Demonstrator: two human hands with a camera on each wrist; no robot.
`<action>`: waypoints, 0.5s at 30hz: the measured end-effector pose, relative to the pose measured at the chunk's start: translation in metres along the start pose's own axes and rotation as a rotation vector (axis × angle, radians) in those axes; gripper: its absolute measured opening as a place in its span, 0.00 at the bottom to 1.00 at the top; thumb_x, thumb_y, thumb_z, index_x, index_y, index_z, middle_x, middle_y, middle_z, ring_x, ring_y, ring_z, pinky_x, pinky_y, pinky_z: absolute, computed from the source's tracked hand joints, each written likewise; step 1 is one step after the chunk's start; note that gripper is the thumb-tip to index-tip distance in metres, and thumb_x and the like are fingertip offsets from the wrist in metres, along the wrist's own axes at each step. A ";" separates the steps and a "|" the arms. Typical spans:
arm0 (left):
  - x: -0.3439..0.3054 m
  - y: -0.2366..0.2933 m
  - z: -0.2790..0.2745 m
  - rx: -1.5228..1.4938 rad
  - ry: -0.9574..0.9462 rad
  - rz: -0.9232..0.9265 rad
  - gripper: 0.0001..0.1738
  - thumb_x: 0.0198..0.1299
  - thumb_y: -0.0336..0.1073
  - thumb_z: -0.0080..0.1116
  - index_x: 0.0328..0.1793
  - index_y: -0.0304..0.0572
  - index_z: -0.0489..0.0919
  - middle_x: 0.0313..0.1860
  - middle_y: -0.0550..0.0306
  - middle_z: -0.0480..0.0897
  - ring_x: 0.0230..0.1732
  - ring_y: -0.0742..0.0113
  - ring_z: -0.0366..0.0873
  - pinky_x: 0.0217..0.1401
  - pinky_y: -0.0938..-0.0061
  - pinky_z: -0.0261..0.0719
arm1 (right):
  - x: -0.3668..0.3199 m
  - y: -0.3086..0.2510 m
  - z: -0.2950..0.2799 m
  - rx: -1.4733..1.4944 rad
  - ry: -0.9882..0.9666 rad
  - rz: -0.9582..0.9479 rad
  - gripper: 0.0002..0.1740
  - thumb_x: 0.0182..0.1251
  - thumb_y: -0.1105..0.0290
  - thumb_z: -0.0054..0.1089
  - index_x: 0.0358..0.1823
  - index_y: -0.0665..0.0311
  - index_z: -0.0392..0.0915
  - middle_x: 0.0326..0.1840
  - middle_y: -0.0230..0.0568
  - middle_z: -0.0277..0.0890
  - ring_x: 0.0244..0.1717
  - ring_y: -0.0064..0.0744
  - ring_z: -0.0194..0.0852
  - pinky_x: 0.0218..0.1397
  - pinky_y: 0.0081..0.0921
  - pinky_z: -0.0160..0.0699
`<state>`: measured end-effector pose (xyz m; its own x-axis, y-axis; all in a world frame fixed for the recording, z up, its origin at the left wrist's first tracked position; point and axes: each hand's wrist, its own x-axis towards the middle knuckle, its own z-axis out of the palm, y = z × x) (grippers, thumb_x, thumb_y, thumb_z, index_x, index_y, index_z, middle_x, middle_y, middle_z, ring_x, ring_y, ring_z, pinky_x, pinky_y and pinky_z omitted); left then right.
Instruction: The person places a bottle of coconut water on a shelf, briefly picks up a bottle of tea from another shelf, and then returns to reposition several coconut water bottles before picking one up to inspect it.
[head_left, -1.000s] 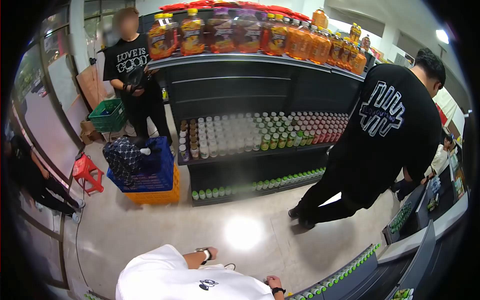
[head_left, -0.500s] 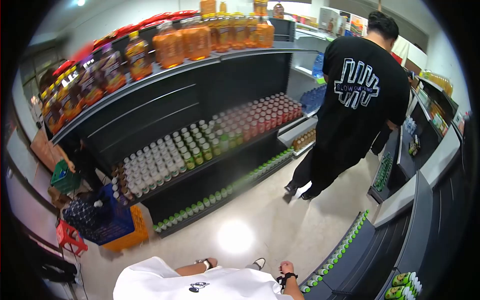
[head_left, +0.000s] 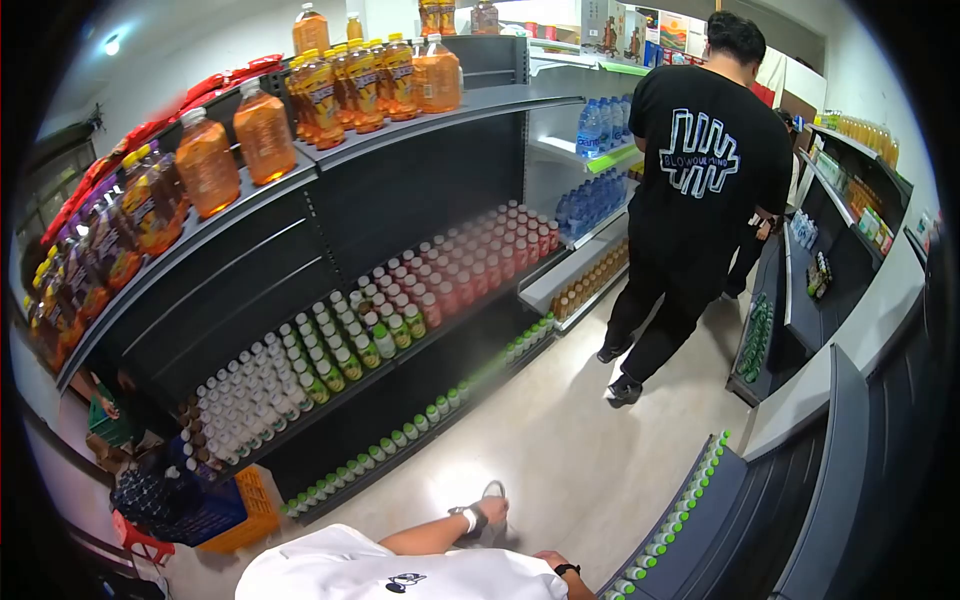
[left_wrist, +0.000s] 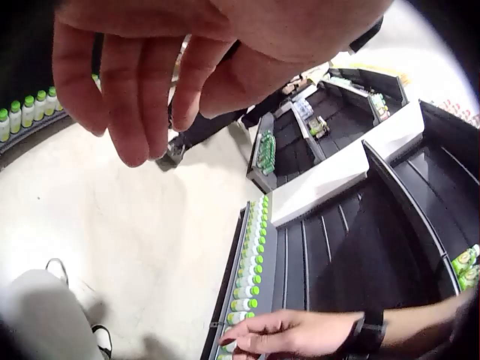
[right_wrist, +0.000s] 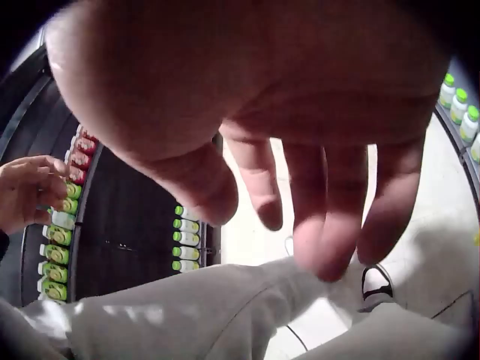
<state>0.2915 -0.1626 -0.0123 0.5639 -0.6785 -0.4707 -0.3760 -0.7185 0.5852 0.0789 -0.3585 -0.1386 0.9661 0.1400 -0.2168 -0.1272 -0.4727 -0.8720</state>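
My left hand (head_left: 492, 511) hangs in front of the white shirt in the head view, a light band at its wrist. In the left wrist view its loosely bent fingers (left_wrist: 135, 97) hold nothing. My right hand (head_left: 552, 560), with a dark wristband, hangs low beside the lower right shelf; its relaxed fingers (right_wrist: 326, 202) are empty in the right wrist view. Green-capped bottles (head_left: 655, 549) line that shelf's edge. Across the aisle, rows of white-capped bottles (head_left: 330, 352) and pink ones (head_left: 480, 272) fill the middle shelf.
A person in black (head_left: 700, 190) stands ahead in the aisle, back turned. Large orange drink bottles (head_left: 265, 135) stand on the top left shelf. Blue and orange crates (head_left: 250, 512) are at the lower left. Shelving (head_left: 850, 440) runs along the right.
The view has turned right and moved along the aisle, bringing blue water bottles into sight. The person in black has stepped farther ahead. Both my hands have swung, still empty.
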 end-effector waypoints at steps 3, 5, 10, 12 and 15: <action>0.030 -0.060 0.028 0.130 -0.192 0.094 0.17 0.56 0.44 0.49 0.40 0.39 0.80 0.34 0.46 0.83 0.36 0.48 0.82 0.39 0.59 0.78 | 0.034 -0.018 -0.049 0.187 0.121 0.577 0.15 0.58 0.65 0.45 0.32 0.66 0.79 0.32 0.51 0.78 0.37 0.49 0.76 0.42 0.39 0.74; 0.094 -0.109 0.000 -0.298 -0.498 -0.053 0.17 0.56 0.45 0.51 0.38 0.40 0.82 0.34 0.50 0.84 0.32 0.58 0.83 0.37 0.65 0.79 | 0.072 -0.019 -0.093 0.059 0.168 0.655 0.16 0.57 0.64 0.45 0.33 0.66 0.79 0.36 0.52 0.79 0.42 0.51 0.76 0.46 0.38 0.74; 0.180 -0.156 -0.108 -0.174 0.140 -0.398 0.14 0.52 0.44 0.54 0.35 0.44 0.83 0.29 0.56 0.84 0.30 0.65 0.82 0.37 0.70 0.80 | 0.163 0.053 -0.159 -0.068 0.212 0.605 0.17 0.55 0.61 0.48 0.32 0.66 0.81 0.34 0.54 0.79 0.39 0.48 0.79 0.41 0.38 0.76; 0.212 -0.171 -0.154 -0.198 0.200 -0.392 0.12 0.51 0.41 0.55 0.33 0.44 0.83 0.28 0.55 0.84 0.29 0.66 0.82 0.36 0.71 0.80 | 0.221 -0.026 -0.210 0.137 0.167 0.716 0.19 0.56 0.59 0.47 0.36 0.67 0.80 0.40 0.57 0.78 0.44 0.53 0.77 0.46 0.39 0.74; 0.234 -0.180 -0.203 -0.471 0.344 -0.386 0.11 0.53 0.38 0.51 0.31 0.42 0.82 0.26 0.54 0.84 0.28 0.67 0.82 0.34 0.72 0.80 | 0.331 0.063 -0.244 -0.096 0.250 0.561 0.10 0.57 0.70 0.46 0.31 0.63 0.79 0.21 0.36 0.77 0.20 0.25 0.74 0.20 0.24 0.72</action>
<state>0.6408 -0.1608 -0.0935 0.8233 -0.2451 -0.5119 0.2129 -0.7027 0.6789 0.4450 -0.5540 -0.1582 0.7827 -0.3552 -0.5111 -0.6215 -0.4926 -0.6092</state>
